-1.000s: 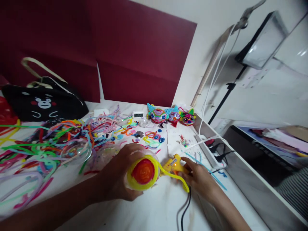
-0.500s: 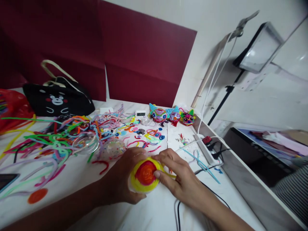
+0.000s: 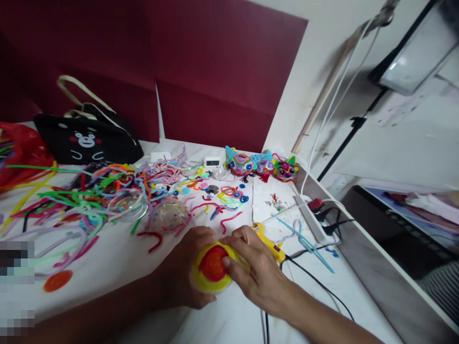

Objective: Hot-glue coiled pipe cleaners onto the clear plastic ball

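left hand (image 3: 182,273) fingers curled around round fuzzy yellow piece (image 3: 211,267) with red-orange centre, right hand (image 3: 260,274) fingers bent at its rim, thumb on centre, can't tell if pinching, yellow plastic glue gun (image 3: 266,237) beyond right fingers on white counter (image 3: 206,320)

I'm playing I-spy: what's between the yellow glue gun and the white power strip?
In the head view: blue pipe cleaners, a pale curved one and some black cord.

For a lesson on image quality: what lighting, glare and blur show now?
Head view: left hand darker than right hand; head view: a glint on the black-framed panel; head view: striped cloth soft at right edge, lower-left edge pixelated.
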Available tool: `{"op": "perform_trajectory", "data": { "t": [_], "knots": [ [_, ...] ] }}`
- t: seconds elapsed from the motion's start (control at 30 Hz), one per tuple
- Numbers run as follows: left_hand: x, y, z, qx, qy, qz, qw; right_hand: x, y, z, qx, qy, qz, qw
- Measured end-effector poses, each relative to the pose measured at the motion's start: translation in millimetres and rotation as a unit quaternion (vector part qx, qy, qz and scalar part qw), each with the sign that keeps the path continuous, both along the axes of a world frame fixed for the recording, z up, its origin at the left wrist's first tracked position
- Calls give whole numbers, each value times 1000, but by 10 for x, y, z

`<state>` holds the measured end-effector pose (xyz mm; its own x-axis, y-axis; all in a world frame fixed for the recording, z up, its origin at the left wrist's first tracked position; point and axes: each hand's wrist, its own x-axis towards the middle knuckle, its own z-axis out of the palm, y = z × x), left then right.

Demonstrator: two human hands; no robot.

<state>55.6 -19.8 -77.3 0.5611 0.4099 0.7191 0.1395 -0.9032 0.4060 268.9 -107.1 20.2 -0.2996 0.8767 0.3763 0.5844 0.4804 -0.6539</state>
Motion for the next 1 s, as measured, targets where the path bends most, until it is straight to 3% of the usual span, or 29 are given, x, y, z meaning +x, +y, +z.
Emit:
{"op": "perform_trajectory", "data": {
  "t": [0.1,0.27,0.47,0.77,1.0],
  "knots": [
    [-39,-65,-86,-37,16,14,999,-38,-21,-67,-1,1,-16,1000],
    [-79,-165,-88,-98,58,30,993,-94,-42,-130,-12,-20,-39,999],
    [-18,-171,-57,-80,69,37,994,-160,-65,-224,-62,-21,-63,996],
    [-14,-235,-125,-116,69,37,990,-212,-73,-262,-98,-59,-75,991],
    [-5,-254,-28,-124,108,41,985,-233,-88,-262,-94,-85,-82,989]
  ]
}}
